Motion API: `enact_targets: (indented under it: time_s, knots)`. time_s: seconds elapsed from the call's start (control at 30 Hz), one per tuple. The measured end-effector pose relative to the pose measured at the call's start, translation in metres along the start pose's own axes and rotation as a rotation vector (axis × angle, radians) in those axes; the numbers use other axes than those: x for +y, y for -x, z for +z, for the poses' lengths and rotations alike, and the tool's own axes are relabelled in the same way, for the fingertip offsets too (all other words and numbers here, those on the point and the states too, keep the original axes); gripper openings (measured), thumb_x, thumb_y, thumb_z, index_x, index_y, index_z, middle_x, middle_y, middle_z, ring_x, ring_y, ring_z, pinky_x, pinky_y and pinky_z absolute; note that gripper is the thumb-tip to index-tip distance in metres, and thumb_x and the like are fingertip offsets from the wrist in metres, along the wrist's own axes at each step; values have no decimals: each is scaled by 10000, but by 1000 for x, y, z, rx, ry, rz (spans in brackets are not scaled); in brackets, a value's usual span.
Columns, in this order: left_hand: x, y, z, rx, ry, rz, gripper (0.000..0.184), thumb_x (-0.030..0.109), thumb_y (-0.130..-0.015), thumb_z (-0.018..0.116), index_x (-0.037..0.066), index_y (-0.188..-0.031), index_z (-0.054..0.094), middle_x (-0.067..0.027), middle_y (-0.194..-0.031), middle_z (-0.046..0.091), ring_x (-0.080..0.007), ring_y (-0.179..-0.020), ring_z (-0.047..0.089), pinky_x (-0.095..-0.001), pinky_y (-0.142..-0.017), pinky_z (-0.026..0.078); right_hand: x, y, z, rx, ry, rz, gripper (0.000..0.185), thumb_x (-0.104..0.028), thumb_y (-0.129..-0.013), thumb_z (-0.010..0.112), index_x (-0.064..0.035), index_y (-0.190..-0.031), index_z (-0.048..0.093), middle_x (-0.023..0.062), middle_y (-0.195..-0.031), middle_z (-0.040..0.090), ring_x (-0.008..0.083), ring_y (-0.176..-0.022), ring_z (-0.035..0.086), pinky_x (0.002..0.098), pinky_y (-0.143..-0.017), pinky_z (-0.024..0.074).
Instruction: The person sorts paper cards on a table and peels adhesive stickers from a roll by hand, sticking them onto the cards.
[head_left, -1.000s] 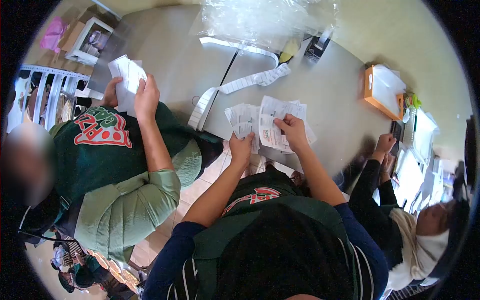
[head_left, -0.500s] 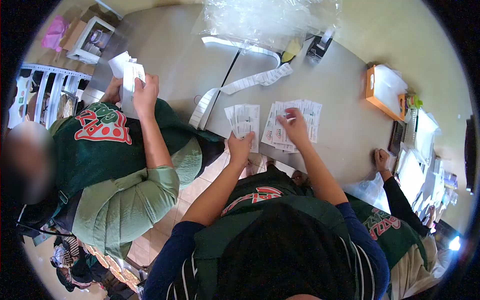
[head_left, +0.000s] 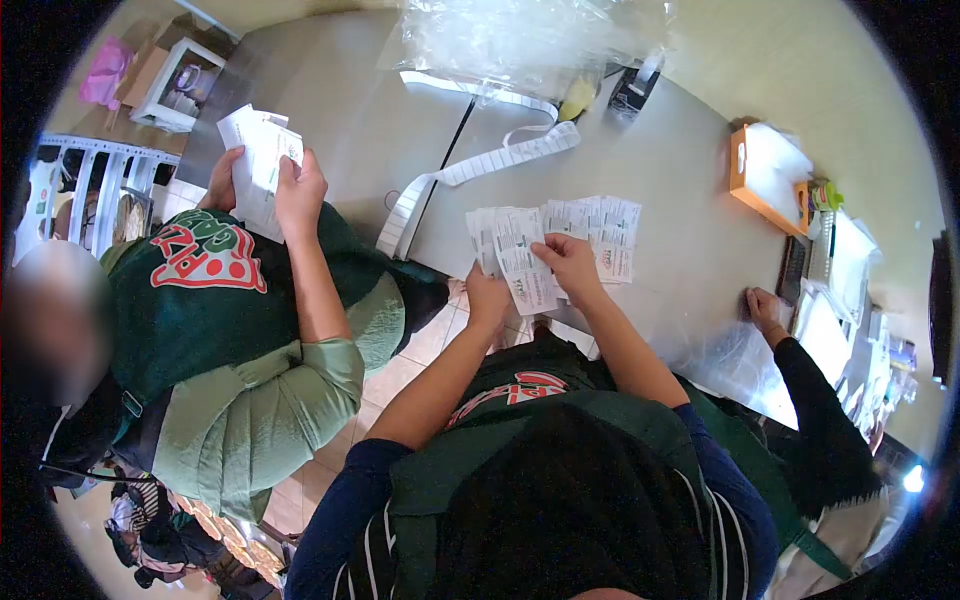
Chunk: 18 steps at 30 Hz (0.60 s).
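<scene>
Near the table's front edge, my left hand [head_left: 489,299] is closed on a small fan of printed paper slips [head_left: 483,228]. My right hand [head_left: 568,262] pinches one printed slip [head_left: 521,243] by its right edge, and this slip lies across the fan in my left hand. To the right, more overlapping printed slips [head_left: 618,222] are spread on the table, partly covered by my right hand and forearm. The lower ends of my left fingers' grip are hidden behind the papers.
A co-worker on the left holds white papers [head_left: 262,150]. A long printed label strip [head_left: 500,160] curls over the grey table [head_left: 340,80]. Behind it are clear plastic bags [head_left: 530,40] and a black dispenser [head_left: 636,92]. An orange tray [head_left: 742,170] and another person's hand [head_left: 765,308] are at right.
My right hand has moved left from the spread slips, bringing one slip onto the fan in my left hand. The co-worker on the right has shifted.
</scene>
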<state>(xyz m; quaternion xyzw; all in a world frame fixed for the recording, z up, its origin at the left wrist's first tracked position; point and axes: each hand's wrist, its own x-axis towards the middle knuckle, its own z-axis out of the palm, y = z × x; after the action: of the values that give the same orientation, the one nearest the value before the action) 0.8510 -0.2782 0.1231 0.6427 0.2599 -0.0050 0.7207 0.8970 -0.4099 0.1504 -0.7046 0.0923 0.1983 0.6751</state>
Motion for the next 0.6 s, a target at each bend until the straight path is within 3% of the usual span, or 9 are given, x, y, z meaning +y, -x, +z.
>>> enact_targets:
  time_s: [0.07, 0.17, 0.27, 0.37, 0.43, 0.47, 0.53, 0.57, 0.6]
  knots:
    - [-1, 2, 2, -24, -46, 49, 300, -13, -749, 545, -16, -1044, 492, -95, -921, 600, -177, -775, 604, -274, -629, 495, -6, 2, -2, 2, 15, 9, 173, -119, -778, 595, 27, -869, 605, 28, -718, 591, 63, -610, 513, 207, -551, 413]
    - [5, 7, 5, -24, 88, -44, 312, -17, -744, 548, -13, -1051, 490, -97, -922, 599, -175, -781, 602, -273, -630, 493, -11, 6, -6, 11, 51, 1, 172, -123, -778, 595, 30, -857, 603, 32, -709, 589, 64, -602, 512, 206, -540, 411]
    - [-12, 0, 3, -73, -19, 5, 320, -9, -745, 550, -19, -1059, 485, -100, -927, 598, -182, -779, 602, -285, -661, 490, -8, 1, -9, 19, 3, 32, 187, -138, -776, 599, 33, -849, 599, 32, -699, 584, 65, -604, 510, 206, -540, 410]
    - [-15, -2, 1, -34, -11, 54, 321, 7, -761, 543, -27, -1073, 476, -104, -933, 597, -191, -769, 603, -302, -698, 485, 10, -12, -30, 104, 153, -39, 206, -156, -774, 602, 39, -843, 597, 13, -661, 570, 68, -590, 502, 212, -546, 414]
    - [11, 4, 0, 52, 186, -105, 295, 24, -778, 539, -23, -1062, 479, -105, -938, 596, -193, -778, 598, -306, -717, 477, 12, -15, -49, 188, 139, -2, 277, -197, -731, 640, 38, -870, 592, 84, -713, 586, 161, -634, 547, 273, -584, 440]
    - [18, 6, -2, 53, 186, -105, 295, 24, -778, 539, -23, -1062, 479, -105, -938, 596, -193, -778, 598, -306, -717, 477, 16, -15, -56, 187, 139, -2, 277, -197, -731, 640, 38, -870, 592, 84, -713, 586, 161, -634, 547, 273, -584, 440]
    - [27, 8, -7, -67, 223, -209, 283, 15, -772, 556, -10, -1045, 485, -100, -936, 597, -184, -805, 590, -290, -706, 472, 26, -18, -66, 473, 848, -368, 348, -221, -716, 657, 9, -962, 572, 125, -842, 571, 210, -719, 547, 306, -638, 442]
    - [27, 8, -6, -66, 224, -205, 283, 15, -772, 556, -10, -1045, 485, -100, -936, 597, -184, -805, 590, -290, -706, 472, 23, -18, -65, 501, 812, -360, 391, -245, -701, 670, -15, -994, 551, 153, -952, 539, 243, -800, 535, 331, -685, 436]
    - [27, 8, -4, -60, 219, -171, 290, 6, -760, 569, -5, -1038, 486, -97, -933, 597, -181, -812, 587, -287, -705, 471, 11, -15, -56, 501, 812, -367, 391, -245, -701, 670, -15, -994, 551, 153, -952, 539, 243, -800, 535, 331, -685, 436]
